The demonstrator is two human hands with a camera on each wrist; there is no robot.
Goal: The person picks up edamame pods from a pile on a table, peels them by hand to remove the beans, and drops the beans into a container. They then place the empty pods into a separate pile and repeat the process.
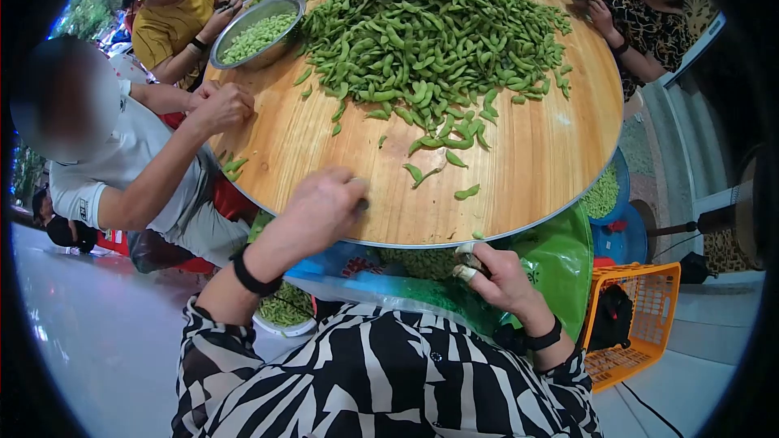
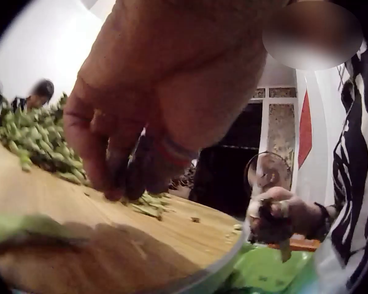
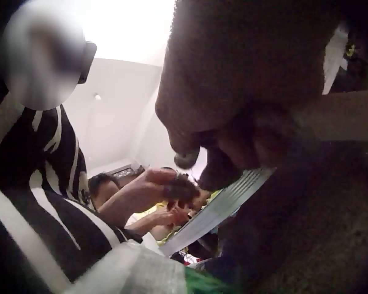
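My left hand [image 1: 320,207] is over the near-left part of the round wooden table [image 1: 519,186], blurred in the head view. In the left wrist view its fingers [image 2: 95,153] hang bent toward the tabletop, dark at the tips, and no pod shows between them. Past the near edge, my right hand [image 1: 505,277] has its fingers curled, with pale wraps on thumb and forefinger. A small yellowish piece [image 2: 285,252] shows beneath it; I cannot tell whether the fingers pinch it. Several loose green soybean pods [image 1: 456,160] lie ahead, before a large pod heap [image 1: 430,40].
A metal bowl [image 1: 258,31] of shelled beans stands at the far left. Below the near edge are a green plastic bag [image 1: 560,264] and shelled beans [image 1: 418,263]. An orange crate [image 1: 641,316] stands at right. Other people sit around the table, one close at left [image 1: 146,146].
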